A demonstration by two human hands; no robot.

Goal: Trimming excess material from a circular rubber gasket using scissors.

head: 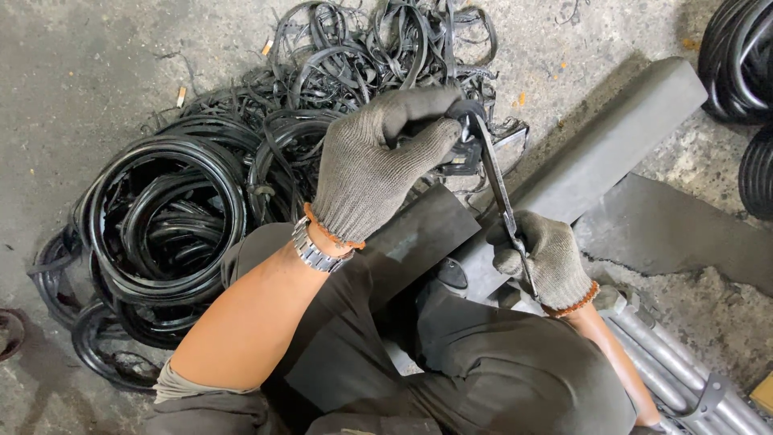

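The left hand [374, 165], in a grey knit glove with a watch at the wrist, reaches forward, its fingers clamped on the top of a thin black rubber strip [499, 189]. The right hand [543, 258], gloved too, sits lower with fingers curled shut around the strip's lower part. The strip runs taut and slanted between them, above the grey slab [612, 137] beside the heap of black rubber rings [169, 217] on the concrete floor [88, 72].

Left hand [378, 165], in a grey knit glove, is raised with fingers curled shut. Right hand [543, 262], gloved alike, is clenched lower, forearm bare.
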